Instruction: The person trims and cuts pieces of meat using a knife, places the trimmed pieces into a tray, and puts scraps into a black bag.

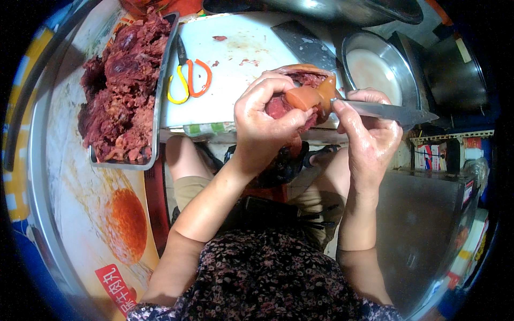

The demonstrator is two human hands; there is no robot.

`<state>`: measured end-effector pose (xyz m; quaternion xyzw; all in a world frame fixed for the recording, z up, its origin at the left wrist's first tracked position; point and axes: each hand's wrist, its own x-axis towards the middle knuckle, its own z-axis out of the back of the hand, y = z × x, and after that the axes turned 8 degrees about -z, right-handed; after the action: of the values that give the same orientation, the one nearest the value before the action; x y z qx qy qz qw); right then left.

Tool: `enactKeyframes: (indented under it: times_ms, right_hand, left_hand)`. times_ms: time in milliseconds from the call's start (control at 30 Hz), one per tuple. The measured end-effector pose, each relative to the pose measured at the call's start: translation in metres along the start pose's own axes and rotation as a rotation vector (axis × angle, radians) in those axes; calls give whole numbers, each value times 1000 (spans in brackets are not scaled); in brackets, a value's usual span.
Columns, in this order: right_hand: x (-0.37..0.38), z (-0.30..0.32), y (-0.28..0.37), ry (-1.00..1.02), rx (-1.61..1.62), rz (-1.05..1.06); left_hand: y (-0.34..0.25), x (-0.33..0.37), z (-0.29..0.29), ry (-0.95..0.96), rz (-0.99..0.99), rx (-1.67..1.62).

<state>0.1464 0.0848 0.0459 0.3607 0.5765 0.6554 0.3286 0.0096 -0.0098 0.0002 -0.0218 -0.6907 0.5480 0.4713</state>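
Observation:
My left hand (262,115) is closed around a piece of dark red meat with smooth orange-brown skin (305,98), held above the front edge of a white cutting board (233,53). Between the fingers and thumb of my right hand (370,131) is a knife (383,109), its grey blade pointing to the right. I cannot see its handle. The right thumb tip is close to a flap of the skin. On the board lie scissors (189,80) with one yellow and one orange handle loop, beside small meat scraps.
A metal tray (154,152) heaped with dark red meat (128,80) stands at the left. Across the board's back right lies a dark flat blade (308,44). A steel basin (409,59) with pale contents stands to the right, above a metal box-like surface (415,224).

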Motion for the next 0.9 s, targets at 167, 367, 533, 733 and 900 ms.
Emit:
enactKeyframes:
  times_ms: [167,367,533,733,900]
  right_hand:
    - [-8,7,-2,265,-300,329]
    - [-19,-3,4,406,-298,200]
    - [-13,-2,-2,333,-333,237]
    - [-21,1,0,364,-327,228]
    - [-23,0,-1,341,-315,229]
  left_hand:
    - [2,-4,3,-37,67,-62]
    - [4,-4,4,-19,30,-63]
    - [-1,-3,-2,-90,37,-94]
    - [0,-3,0,-79,59,-124]
    - [-2,-3,2,-29,64,-129]
